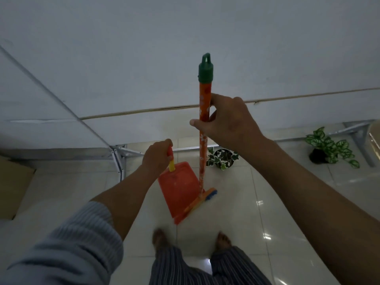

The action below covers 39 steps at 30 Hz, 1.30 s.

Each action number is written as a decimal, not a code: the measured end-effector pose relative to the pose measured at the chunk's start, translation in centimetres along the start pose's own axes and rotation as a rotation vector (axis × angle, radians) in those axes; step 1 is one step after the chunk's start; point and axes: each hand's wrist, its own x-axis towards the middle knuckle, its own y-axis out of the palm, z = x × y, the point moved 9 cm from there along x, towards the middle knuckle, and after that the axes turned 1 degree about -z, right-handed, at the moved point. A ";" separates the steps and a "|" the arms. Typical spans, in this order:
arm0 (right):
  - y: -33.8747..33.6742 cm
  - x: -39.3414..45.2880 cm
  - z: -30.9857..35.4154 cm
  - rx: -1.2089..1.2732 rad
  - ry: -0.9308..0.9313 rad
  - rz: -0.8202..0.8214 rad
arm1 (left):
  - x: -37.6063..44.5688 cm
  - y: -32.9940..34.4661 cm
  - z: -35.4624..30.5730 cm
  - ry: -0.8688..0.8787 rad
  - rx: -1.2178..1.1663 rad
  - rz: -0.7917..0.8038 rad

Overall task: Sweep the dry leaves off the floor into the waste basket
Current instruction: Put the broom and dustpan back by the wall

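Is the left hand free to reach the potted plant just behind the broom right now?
Probably not as things stand: the left hand is shut on the dustpan handle, and the pan and broom stand between it and the potted plant.

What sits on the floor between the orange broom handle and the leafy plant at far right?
In the head view, a small variegated potted plant beside the handle; then bare tile up to the far plant.

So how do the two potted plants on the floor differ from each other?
The near plant stands just beyond the broom handle; the far plant sits off to the right by a metal leg. The near plant's leaves are small, ringing a visible pot rim; the far plant's are broader and trail rightward over the tiles. Both have green-and-white variegated leaves and dark pots.
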 end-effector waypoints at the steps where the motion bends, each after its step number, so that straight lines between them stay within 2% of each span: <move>1: 0.8 0.8 0.0 0.000 0.031 0.000 | 1.2 0.3 0.7 0.022 -0.007 0.013; 9: 6.9 6.7 0.3 -0.068 0.364 -0.013 | 10.5 3.0 6.4 0.225 -0.026 0.103; 19: 14.0 14.0 1.2 -0.067 0.516 -0.095 | 18.3 6.8 13.0 0.271 -0.090 0.153; 34: 21.3 19.4 0.9 -0.076 0.515 -0.068 | 25.0 9.0 18.1 0.202 -0.184 0.188; 39: 22.1 22.6 1.1 -0.053 0.449 -0.141 | 25.5 7.9 18.4 0.175 -0.234 0.216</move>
